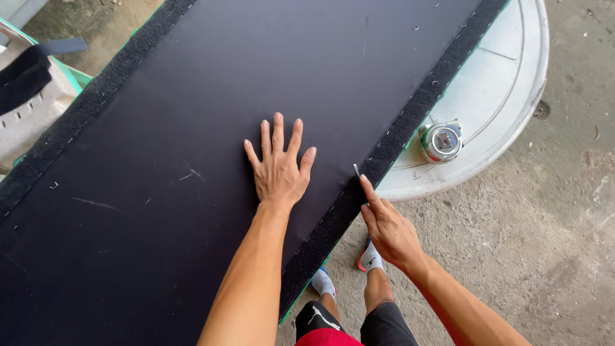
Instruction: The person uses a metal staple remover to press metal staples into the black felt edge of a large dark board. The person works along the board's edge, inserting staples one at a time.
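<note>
Head view: left hand (pixel 279 172) lay flat, fingers spread, on the black panel (pixel 192 128); right hand (pixel 386 225) pinched a small metal tool (pixel 357 170) at the fuzzy strip (pixel 397 138).

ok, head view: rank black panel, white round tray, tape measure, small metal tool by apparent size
1. Black panel, fills most of the view
2. White round tray, partly hidden under the panel
3. Tape measure
4. Metal tool, mostly hidden in the right hand
</note>
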